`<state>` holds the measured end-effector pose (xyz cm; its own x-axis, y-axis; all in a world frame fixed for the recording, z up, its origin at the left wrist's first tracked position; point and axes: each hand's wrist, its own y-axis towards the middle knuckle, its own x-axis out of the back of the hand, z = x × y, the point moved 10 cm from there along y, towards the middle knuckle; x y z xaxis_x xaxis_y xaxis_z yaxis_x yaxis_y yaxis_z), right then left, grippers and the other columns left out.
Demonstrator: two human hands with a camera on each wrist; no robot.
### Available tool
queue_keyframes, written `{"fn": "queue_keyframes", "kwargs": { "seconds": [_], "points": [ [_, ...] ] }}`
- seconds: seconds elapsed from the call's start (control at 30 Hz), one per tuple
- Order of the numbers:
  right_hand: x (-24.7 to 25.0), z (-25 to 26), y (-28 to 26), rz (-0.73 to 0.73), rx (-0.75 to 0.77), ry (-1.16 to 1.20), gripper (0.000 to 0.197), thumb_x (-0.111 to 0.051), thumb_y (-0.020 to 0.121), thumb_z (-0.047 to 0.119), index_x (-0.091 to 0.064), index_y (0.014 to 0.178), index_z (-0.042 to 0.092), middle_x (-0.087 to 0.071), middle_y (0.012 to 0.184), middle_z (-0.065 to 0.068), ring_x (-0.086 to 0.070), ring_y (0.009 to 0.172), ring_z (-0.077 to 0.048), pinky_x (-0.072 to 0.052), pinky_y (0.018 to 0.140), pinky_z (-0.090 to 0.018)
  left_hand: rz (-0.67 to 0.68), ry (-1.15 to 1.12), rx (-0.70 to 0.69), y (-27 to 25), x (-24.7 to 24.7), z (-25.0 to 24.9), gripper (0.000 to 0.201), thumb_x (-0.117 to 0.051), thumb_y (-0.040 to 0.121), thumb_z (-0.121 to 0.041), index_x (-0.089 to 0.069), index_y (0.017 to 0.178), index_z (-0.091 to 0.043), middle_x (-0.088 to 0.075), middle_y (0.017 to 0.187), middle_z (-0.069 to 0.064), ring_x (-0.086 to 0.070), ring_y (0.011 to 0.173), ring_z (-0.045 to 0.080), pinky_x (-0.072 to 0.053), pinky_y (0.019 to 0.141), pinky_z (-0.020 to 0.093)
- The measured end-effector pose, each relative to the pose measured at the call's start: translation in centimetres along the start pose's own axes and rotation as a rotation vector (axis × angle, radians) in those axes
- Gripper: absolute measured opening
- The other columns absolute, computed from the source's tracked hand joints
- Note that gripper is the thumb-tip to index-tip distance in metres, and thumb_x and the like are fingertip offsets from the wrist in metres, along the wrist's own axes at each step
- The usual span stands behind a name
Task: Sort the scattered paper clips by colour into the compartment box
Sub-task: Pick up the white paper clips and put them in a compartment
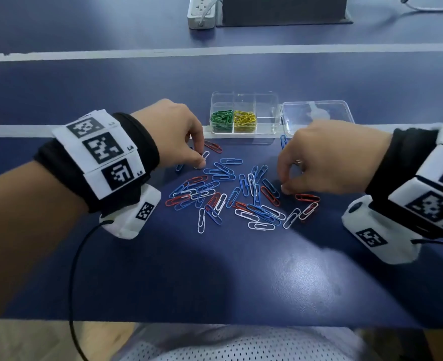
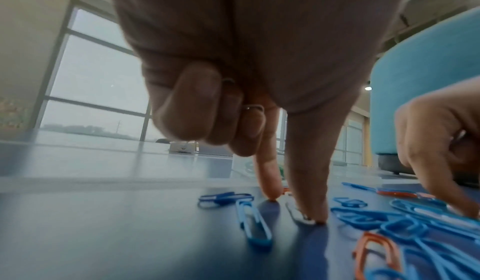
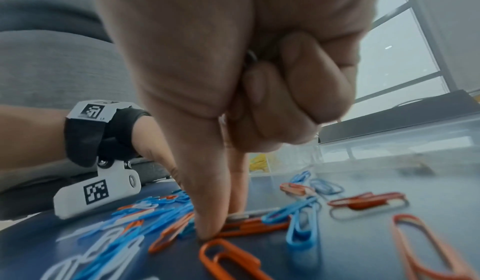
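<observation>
Red, blue and white paper clips [image 1: 241, 196] lie scattered on the blue table. Behind them stands the clear compartment box [image 1: 276, 113], with green clips [image 1: 221, 118] in its left cell and yellow clips [image 1: 245, 119] in the middle one; the right cell looks empty. My left hand [image 1: 200, 158] pinches a white clip [image 2: 298, 214] against the table between thumb and index finger, and its curled fingers hold more clip wire [image 2: 252, 107]. My right hand [image 1: 284, 187] pinches a red clip [image 3: 249, 226] at the pile's right side [image 3: 223, 221].
The box's clear lid [image 1: 318, 113] lies open to its right. A white power strip [image 1: 202, 11] and a dark box [image 1: 282, 9] sit at the far edge. The table's front edge [image 1: 215, 324] is close to my body. A black cable [image 1: 72, 282] hangs from my left wrist.
</observation>
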<state>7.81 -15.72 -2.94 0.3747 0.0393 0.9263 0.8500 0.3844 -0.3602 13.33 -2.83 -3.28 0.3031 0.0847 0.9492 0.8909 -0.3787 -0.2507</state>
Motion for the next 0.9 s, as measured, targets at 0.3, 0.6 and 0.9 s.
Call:
{"fn": "queue_keyframes", "kwargs": {
  "seconds": [0.3,0.6,0.9],
  "points": [
    [3.2,-2.0,1.6,-0.147,-0.155,0.217,0.012,-0.053,0.081,0.032,-0.060,0.077,0.023,-0.049,0.062,0.009,-0.046,0.069,-0.020,-0.034,0.070,-0.025,0.019,0.044,-0.009,0.0,-0.7,-0.6,0.009,-0.064,0.072,-0.027,-0.059,0.067,-0.021,-0.045,0.053,-0.009,-0.041,0.054,0.005,-0.043,0.067,0.027],
    [5.2,-4.7,6.2,-0.130,-0.351,0.401,0.019,-0.069,0.078,0.026,-0.074,0.089,0.011,-0.074,0.078,-0.004,-0.068,0.067,-0.016,-0.053,0.077,-0.024,-0.007,-0.062,-0.038,0.8,0.5,-2.1,0.009,-0.063,0.072,-0.024,-0.054,0.071,-0.022,-0.059,0.068,-0.003,-0.046,0.058,0.005,-0.037,0.067,0.025],
    [6.1,-3.9,6.0,-0.094,-0.350,0.286,0.033,-0.078,0.071,0.028,-0.073,0.100,0.012,-0.075,0.089,-0.003,-0.071,0.088,-0.016,-0.054,0.084,-0.029,-0.147,-0.203,-0.060,3.8,4.4,-4.8,0.018,-0.053,0.083,-0.016,-0.069,0.089,-0.025,-0.052,0.063,-0.012,-0.047,0.055,0.003,-0.038,0.056,0.019]
  ]
}}
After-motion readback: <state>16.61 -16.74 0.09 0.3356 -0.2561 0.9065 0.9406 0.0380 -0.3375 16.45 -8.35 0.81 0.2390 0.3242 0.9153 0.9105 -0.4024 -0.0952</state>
